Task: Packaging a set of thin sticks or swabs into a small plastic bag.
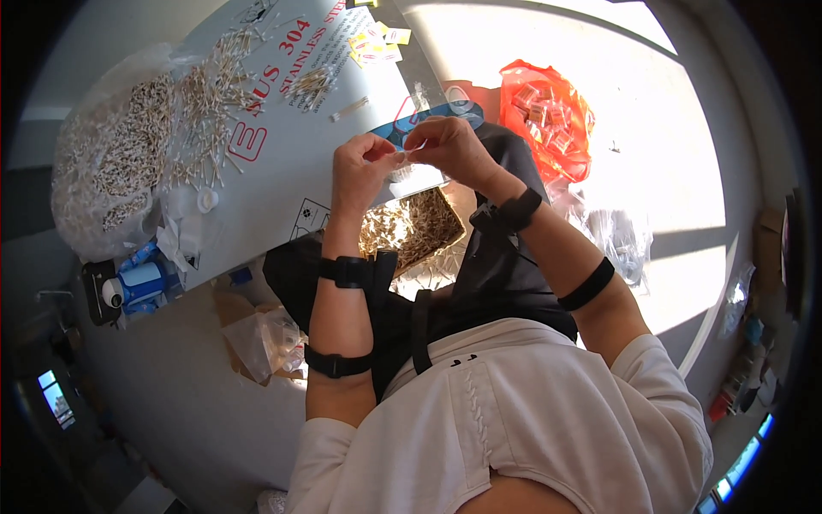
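Observation:
Over the near right edge of the table (pixel 265 206), my two hands meet. My left hand (pixel 364 167) is closed in a pinch on a small see-through whitish piece, seemingly a little plastic bag (pixel 404 158). Thumb and fingers of my right hand (pixel 454 150) pinch the same piece from the other side; the fingers hide most of it. Farther back lie a small pile of cotton swabs (pixel 312 84) and a short clear packet of swabs (pixel 349 109). Many loose swabs (pixel 214 94) spread leftward from a big clear bag (pixel 73 184) full of them.
Yellow and white cards (pixel 377 43) lie at the table's far side. Between my legs sits a box (pixel 447 248) of pale sticks. At right on the floor are a red bag (pixel 512 79) of small packets and clear plastic bags (pixel 616 244). A blue-white bottle (pixel 141 283) is at left.

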